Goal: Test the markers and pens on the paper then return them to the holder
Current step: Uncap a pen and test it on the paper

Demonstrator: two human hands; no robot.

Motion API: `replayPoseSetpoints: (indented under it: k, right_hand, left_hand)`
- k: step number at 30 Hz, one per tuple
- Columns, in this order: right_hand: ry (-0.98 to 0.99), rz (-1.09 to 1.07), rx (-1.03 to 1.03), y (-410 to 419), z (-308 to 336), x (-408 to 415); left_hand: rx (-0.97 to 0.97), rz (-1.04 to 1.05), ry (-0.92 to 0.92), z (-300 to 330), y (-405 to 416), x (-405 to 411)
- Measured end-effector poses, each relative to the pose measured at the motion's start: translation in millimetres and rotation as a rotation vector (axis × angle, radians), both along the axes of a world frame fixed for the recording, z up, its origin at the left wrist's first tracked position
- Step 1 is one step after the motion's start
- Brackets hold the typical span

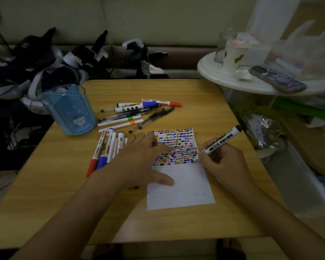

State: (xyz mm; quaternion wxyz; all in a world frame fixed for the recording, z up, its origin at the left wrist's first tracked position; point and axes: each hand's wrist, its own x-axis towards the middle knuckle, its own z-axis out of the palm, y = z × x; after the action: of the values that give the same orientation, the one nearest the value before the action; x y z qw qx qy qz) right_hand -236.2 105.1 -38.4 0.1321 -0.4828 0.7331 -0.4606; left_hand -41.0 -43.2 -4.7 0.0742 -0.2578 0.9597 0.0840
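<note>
Right hand (pixel 220 162) grips black-capped white marker (pixel 220 141), tip on colour-dabbed white paper (pixel 180 184); left hand (pixel 143 162) flat, pinning it; lifting risks sheet sliding, smearing.

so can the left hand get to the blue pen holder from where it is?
Probably yes. The left hand lies flat on the paper, holding nothing. The blue pen holder stands up-left of it; only the marker row lies between, low enough to pass over.

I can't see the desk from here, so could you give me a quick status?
Left hand flat on paper. Right hand grips black marker, tip at paper. Holder looks empty. Nothing blocking.
</note>
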Motion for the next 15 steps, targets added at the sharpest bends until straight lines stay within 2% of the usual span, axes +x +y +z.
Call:
replayPoseSetpoints:
  k: [15]
  right_hand:
    - [0.001,-0.018,0.005,-0.6,1.2,1.4]
  left_hand:
    - [0.021,0.016,0.002,-0.9,-1.3,-1.2]
